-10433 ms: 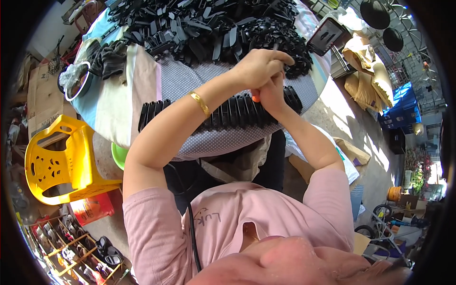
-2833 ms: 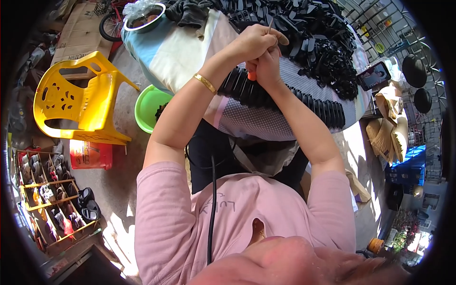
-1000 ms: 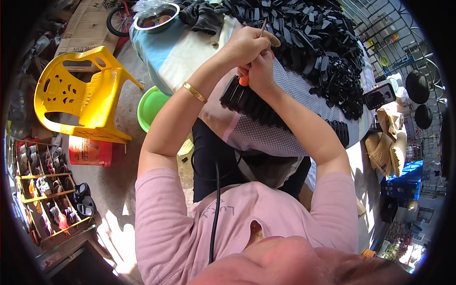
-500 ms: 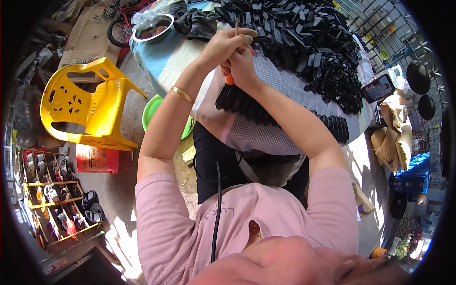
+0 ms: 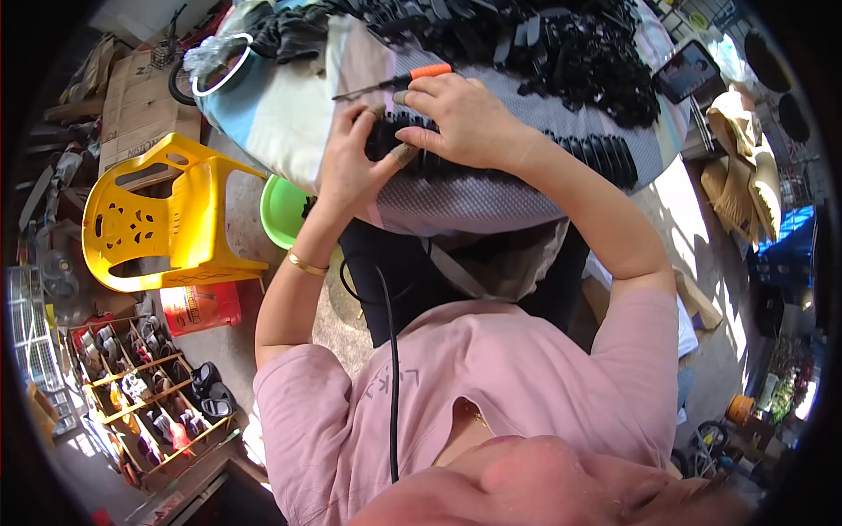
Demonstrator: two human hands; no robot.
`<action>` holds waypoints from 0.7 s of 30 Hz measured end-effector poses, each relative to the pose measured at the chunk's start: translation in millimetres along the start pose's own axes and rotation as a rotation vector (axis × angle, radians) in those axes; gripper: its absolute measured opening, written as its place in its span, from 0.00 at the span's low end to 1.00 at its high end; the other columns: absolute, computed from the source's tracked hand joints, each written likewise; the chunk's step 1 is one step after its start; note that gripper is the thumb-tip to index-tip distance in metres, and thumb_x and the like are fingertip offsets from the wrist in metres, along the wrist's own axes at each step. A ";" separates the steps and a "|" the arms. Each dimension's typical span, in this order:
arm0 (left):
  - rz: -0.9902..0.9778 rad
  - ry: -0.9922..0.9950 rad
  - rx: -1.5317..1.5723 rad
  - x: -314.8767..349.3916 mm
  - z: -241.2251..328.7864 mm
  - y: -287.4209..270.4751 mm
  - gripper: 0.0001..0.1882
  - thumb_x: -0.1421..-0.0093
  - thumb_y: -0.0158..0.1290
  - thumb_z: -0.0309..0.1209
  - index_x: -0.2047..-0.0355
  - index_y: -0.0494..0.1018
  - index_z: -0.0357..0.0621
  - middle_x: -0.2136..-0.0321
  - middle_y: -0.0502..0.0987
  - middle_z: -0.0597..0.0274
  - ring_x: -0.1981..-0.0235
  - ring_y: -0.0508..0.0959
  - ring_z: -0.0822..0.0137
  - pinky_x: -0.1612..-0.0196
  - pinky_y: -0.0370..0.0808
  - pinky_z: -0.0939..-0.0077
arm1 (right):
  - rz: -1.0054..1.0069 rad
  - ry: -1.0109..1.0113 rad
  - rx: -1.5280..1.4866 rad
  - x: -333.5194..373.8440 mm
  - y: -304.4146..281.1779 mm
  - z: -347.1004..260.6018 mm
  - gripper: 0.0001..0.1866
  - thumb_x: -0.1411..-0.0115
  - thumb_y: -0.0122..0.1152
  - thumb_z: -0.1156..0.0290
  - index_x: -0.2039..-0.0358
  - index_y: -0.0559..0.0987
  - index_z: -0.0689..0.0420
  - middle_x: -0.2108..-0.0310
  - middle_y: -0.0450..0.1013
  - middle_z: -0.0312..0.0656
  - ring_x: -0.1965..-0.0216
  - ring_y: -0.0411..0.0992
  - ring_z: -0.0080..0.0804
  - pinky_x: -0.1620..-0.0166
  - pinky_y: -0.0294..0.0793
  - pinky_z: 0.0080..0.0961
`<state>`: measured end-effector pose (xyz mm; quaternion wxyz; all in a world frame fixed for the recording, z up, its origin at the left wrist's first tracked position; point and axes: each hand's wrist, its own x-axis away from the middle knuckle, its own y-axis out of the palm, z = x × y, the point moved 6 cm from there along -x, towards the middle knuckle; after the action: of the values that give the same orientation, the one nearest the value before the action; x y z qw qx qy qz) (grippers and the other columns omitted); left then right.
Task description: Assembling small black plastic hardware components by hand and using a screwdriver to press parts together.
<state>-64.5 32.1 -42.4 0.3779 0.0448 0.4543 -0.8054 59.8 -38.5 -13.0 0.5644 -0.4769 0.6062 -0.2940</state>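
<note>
My left hand point(image 5: 355, 162) and my right hand point(image 5: 469, 118) work close together at the table's near side. Between them runs a row of small black pieces point(image 5: 386, 136), neatly lined up. Thumb and fingers of each hand curve round its left end; tan covers sit on some fingertips. An orange-handled tool with a thin, dark, pointed shaft point(image 5: 430, 70) lies just beyond my right fingers. Farther along to the right, the row's other pieces point(image 5: 605, 158) show past my right forearm. A large heap of loose black pieces point(image 5: 561, 53) spreads over the far side.
The table point(image 5: 289, 114) has a patterned cloth. A white bowl with a plastic bag point(image 5: 219, 66) and dark gloves point(image 5: 285, 35) stand at its far left. A phone point(image 5: 687, 72) is propped right. Left are a yellow chair point(image 5: 167, 219), green basin point(image 5: 281, 210) and red bucket point(image 5: 202, 307).
My hands came down from above the cloth to the row's left end and moved apart. The orange-handled tool, held before, now lies on the cloth. The view has shifted slightly.
</note>
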 end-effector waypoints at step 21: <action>-0.087 0.171 0.420 33.8 84.3 28.7 0.29 0.59 0.62 0.28 0.54 0.69 0.39 0.52 0.63 0.53 0.52 0.66 0.59 0.51 0.67 0.71 | 0.119 0.254 0.165 146.3 -54.9 21.0 0.35 0.57 0.60 0.42 0.55 0.72 0.56 0.48 0.63 0.47 0.45 0.59 0.47 0.44 0.51 0.54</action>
<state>-47.0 -60.3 -27.3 0.2854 0.1710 0.3089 -0.8910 107.1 -188.3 -27.0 0.5370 -0.3511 0.6736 -0.3669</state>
